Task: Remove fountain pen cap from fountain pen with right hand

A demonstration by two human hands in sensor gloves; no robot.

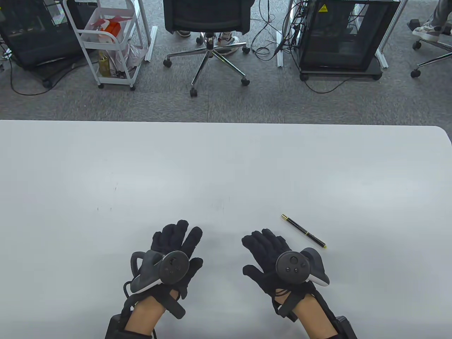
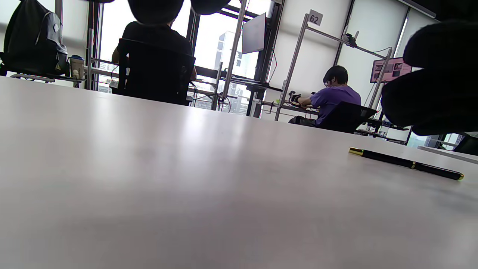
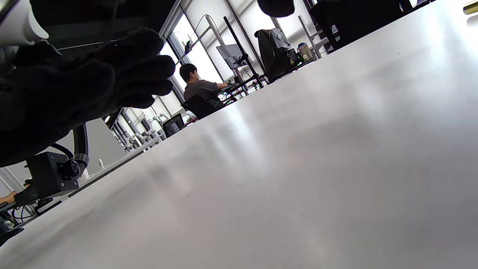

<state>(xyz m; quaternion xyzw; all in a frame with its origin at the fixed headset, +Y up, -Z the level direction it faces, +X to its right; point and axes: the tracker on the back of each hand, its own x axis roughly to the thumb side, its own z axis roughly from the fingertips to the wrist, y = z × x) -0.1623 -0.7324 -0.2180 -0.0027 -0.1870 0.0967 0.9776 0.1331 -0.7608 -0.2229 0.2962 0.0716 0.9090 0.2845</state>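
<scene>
A black fountain pen (image 1: 303, 231) with gold trim lies capped on the white table (image 1: 226, 169), slanting from upper left to lower right. It also shows in the left wrist view (image 2: 407, 163), and its gold end shows at the top right corner of the right wrist view (image 3: 471, 7). My right hand (image 1: 252, 256) is open, palm down, just left of and nearer than the pen, not touching it. My left hand (image 1: 190, 247) is open, palm down, further left, and holds nothing.
The table's far edge (image 1: 226, 122) runs across the middle of the table view. Beyond it stand an office chair (image 1: 208, 21), a white cart (image 1: 106, 42) and a black cabinet (image 1: 339, 35) on the floor.
</scene>
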